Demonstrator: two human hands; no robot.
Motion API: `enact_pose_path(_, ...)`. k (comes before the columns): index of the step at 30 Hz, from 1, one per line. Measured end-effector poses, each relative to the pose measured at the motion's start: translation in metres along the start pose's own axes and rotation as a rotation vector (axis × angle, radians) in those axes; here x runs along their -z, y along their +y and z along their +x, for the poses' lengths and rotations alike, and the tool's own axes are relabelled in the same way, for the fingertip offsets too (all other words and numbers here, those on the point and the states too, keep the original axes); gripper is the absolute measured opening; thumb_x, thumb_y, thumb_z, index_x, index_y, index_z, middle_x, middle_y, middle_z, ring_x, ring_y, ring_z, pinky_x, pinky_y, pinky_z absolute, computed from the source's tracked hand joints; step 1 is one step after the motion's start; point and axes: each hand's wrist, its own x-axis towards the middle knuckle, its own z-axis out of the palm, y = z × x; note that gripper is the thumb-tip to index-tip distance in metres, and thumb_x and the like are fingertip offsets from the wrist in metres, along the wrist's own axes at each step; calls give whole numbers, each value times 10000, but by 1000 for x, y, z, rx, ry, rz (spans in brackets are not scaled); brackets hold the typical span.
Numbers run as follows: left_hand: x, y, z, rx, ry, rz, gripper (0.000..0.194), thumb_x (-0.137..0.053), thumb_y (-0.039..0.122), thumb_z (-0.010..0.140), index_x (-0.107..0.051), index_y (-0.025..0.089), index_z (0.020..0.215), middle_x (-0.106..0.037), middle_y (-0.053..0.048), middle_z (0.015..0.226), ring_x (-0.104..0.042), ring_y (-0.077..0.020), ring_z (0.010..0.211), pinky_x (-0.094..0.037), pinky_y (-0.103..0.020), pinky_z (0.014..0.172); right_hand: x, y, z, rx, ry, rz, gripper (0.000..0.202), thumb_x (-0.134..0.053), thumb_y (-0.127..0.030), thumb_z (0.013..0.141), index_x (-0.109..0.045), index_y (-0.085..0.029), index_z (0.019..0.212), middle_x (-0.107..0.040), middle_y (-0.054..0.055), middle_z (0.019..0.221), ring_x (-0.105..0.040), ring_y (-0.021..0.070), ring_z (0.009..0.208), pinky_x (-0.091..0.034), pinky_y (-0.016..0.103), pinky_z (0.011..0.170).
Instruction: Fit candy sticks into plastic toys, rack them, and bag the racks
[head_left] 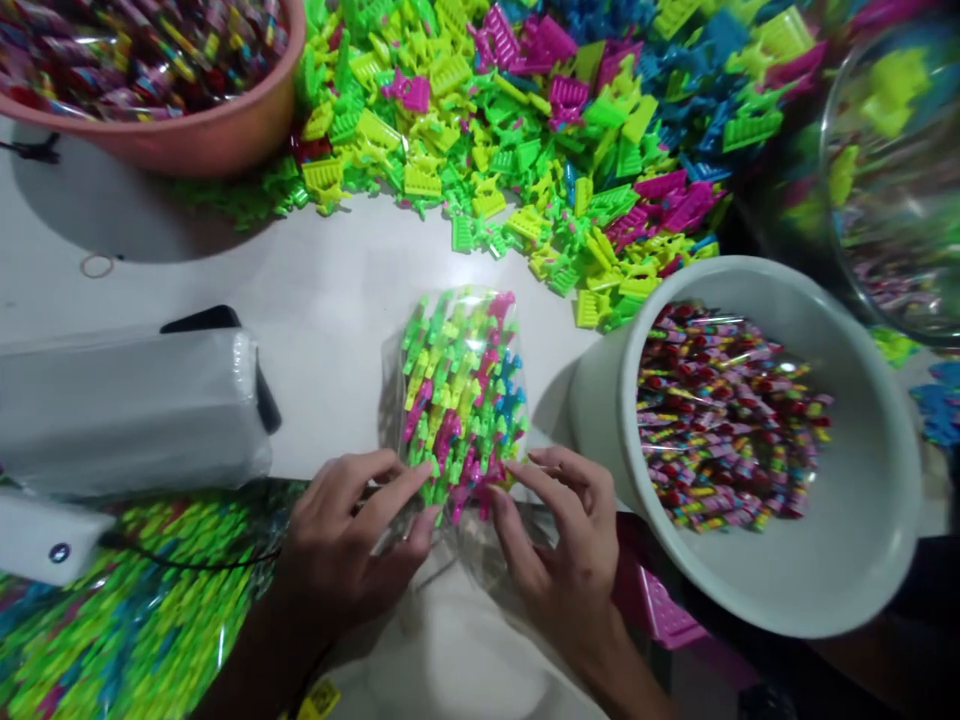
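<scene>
Table (315,270), off-white, under most of this. Loose toy pile (450,130) along the far side, green/yellow on the left and middle, blue mostly right, pink mixed in. Bucket (862,480), pale, right side, wrapped sticks (727,420) inside lying against its left wall. Lower left: layer of similar toys (150,620) under shiny plastic, packed in slanting rows. Basin (187,145), salmon, top left, cut by frame edge, more wrapped sticks in it. Clear tub (892,230) top right, blurry, contents hard to read. Stack of clear film (127,410) at left, black slab (266,390) poking out from under its right end. Bag (461,390) lies flat on the table at center, between pile and person, filled with rows of green, yellow, pink, blue toys; loose end points at the person. Left hand (356,530) on bag's near left corner, right hand (562,530) on near right corner; hands apart, bag between. Thumb and index of each sit at the bag, tips slightly separated; can't tell if either pinches film. White device (49,540) far left, black cable (195,565) running from it toward left wrist. Thin ring (96,265) below basin.
</scene>
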Motion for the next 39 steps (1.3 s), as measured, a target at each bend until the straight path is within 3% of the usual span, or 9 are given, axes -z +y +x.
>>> enact_pose_path(11,-5,17,14,96,55,38,163,-701,302,1047,-734,234,1191,-696,-33,1077,-671,-197,925,-531,-378,834,0,-1,3,15,-20,-43,355,-727,-99,1012,-693,-268,1322,-611,88,1224,-660,251,1098,-656,419,844)
enact_pose_path(23,-5,15,9,162,25,-56,210,-683,254,1064,-786,258,1247,-669,-20,1080,-658,-169,902,-543,-344,855,-3,-1,3,12,12,-45,300,-784,-127,989,-730,-250,1257,-621,83,1203,-665,234,1061,-652,417,871)
enact_pose_path(31,-4,13,8,127,11,-34,252,-684,193,1055,-773,250,1283,-658,-30,1113,-636,-176,935,-519,-354,863,-3,-1,4,20,12,-46,295,-756,-138,1012,-722,-289,1262,-623,65,1163,-681,240,1036,-666,443,843)
enact_pose_path(35,-7,14,12,112,57,-6,265,-722,122,1015,-776,236,1249,-675,-25,1084,-637,-171,927,-507,-351,853,-6,1,1,25,4,-13,332,-755,-135,1013,-696,-288,1301,-620,69,1198,-667,234,1064,-659,434,862)
enact_pose_path(39,-4,12,10,76,101,18,270,-743,112,995,-744,222,1241,-683,-35,1095,-660,-176,959,-516,-345,885,-10,6,-5,20,80,56,384,-765,-116,985,-617,-239,1318,-627,90,1212,-653,244,1112,-638,430,904)
